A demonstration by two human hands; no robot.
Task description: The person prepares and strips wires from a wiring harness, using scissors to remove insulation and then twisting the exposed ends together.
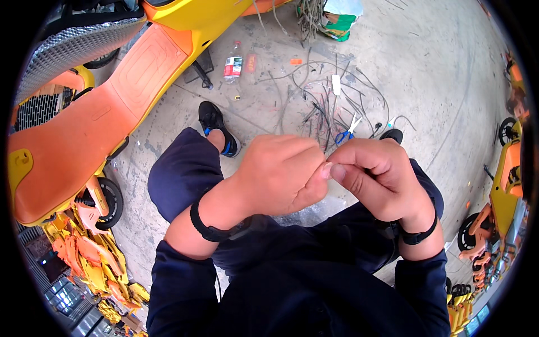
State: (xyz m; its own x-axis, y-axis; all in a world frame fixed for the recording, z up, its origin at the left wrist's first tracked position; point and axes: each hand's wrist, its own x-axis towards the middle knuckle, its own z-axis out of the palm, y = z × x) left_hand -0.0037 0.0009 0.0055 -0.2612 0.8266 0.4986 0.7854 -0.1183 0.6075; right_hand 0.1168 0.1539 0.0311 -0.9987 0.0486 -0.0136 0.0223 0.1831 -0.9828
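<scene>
In front of my chest the fingertips of both hands meet. My left hand is closed with its back toward me, fingers curled in. My right hand pinches with thumb and forefinger right against the left thumb tip. Whatever lies between the fingertips, if anything, is hidden or too small to make out. Beyond my hands, on the concrete floor, lies a loose spread of dark cable pieces. Scissors with blue handles rest among them, close past my right hand. A white tag-like strip lies on the cables too.
A yellow and orange scooter stands at my left, with a pile of orange and yellow body panels behind it. A clear plastic bottle is on the floor ahead. A bundle of grey cables sits beside a green bag. More scooters line the right.
</scene>
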